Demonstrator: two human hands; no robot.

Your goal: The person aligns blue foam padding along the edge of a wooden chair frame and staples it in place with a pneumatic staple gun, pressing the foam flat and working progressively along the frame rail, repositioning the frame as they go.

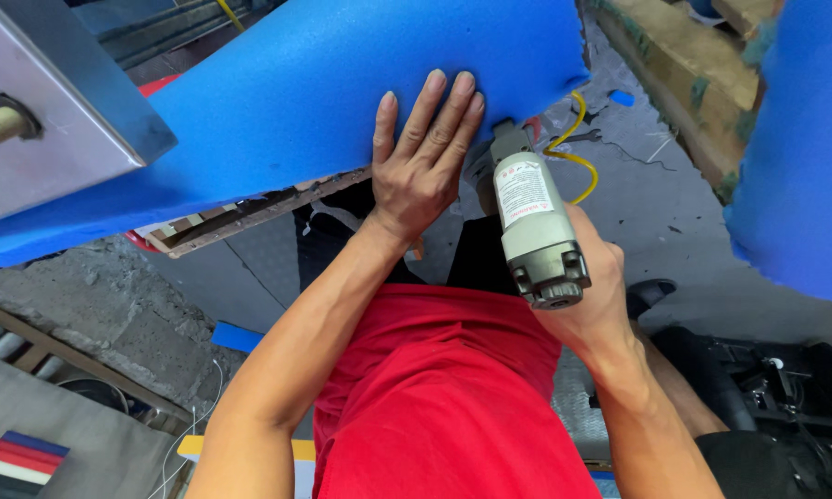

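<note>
My left hand lies flat, fingers apart, pressing on the near edge of a large blue foam sheet that covers a wooden frame. My right hand grips a grey pneumatic stapler, its nose tucked under the foam's edge just right of my left fingers. A yellow coiled hose runs from the tool's far end. My red shirt fills the lower middle of the view.
A metal box with a wooden handle sits at the upper left. Another blue foam piece stands on the right beside wooden planks. Grey concrete floor lies below, with a black case at the lower right.
</note>
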